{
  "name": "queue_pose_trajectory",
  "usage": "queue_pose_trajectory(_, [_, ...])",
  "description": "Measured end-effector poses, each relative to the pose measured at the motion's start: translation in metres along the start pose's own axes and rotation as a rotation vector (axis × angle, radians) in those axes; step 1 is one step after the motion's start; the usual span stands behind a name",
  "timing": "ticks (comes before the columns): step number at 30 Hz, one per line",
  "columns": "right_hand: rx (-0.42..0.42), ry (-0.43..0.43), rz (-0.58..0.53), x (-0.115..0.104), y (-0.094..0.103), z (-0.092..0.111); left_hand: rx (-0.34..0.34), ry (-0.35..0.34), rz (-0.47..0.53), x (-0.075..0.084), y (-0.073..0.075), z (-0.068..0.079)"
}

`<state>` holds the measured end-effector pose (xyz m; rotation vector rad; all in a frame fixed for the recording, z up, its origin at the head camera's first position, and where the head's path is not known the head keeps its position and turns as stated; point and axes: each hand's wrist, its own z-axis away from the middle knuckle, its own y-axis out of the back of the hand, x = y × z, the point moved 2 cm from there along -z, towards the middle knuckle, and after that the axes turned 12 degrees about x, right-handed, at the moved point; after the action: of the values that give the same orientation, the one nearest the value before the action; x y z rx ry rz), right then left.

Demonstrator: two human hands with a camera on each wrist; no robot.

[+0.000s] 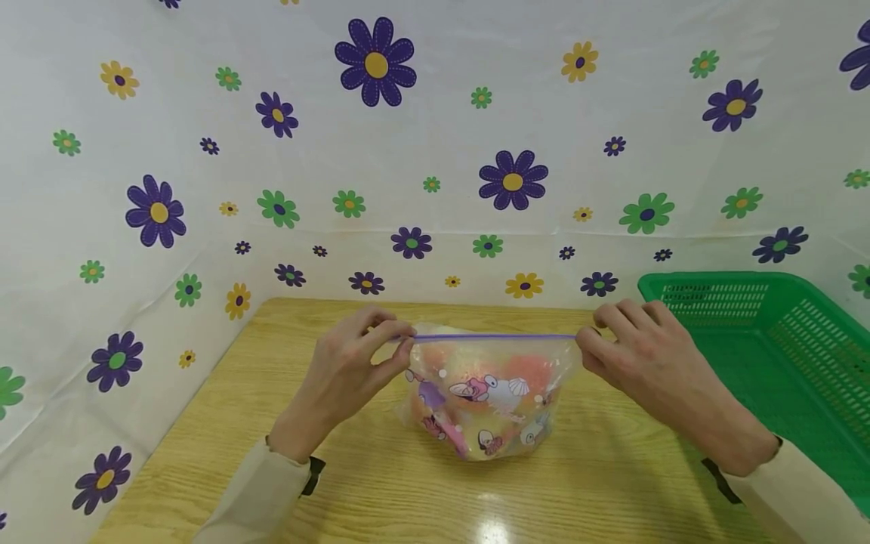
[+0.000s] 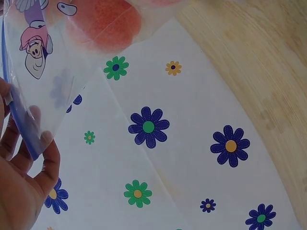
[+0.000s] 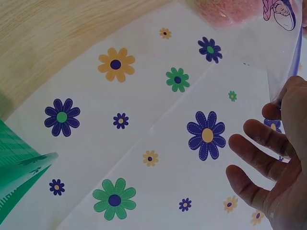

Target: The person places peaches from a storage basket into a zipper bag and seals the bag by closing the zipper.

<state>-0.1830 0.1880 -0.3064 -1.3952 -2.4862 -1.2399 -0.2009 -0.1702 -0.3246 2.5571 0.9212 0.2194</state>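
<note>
A clear zip bag (image 1: 485, 408) with cartoon prints and a purple zip strip (image 1: 496, 337) hangs by its top edge just over or on the wooden table; which of the two, I cannot tell. Inside are several round red-and-yellow things that look like fruit (image 2: 108, 26), blurred by the plastic. My left hand (image 1: 356, 363) pinches the strip's left end, where a small pale slider (image 2: 8, 98) shows between the fingers. At the opposite corner, my right hand (image 1: 635, 351) pinches the strip between thumb and index finger, its other fingers loosely spread. The strip is stretched straight between both hands.
A green slotted plastic basket (image 1: 720, 340) stands at the right, beside my right forearm. The wood-grain table (image 1: 326, 483) extends beneath the bag. White sheeting with printed flowers (image 1: 435, 136) walls off the back and left side.
</note>
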Motion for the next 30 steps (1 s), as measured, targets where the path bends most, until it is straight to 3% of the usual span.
queue_pose_trajectory(9, [0.037, 0.005, 0.005, 0.0015, 0.0001, -0.0003, -0.013, 0.008, -0.016, -0.0028, 0.0002, 0.001])
queue_pose_trajectory(30, [-0.031, -0.033, 0.03, 0.0013, 0.0009, 0.001, -0.006, 0.019, -0.032, -0.0065, 0.0028, 0.0045])
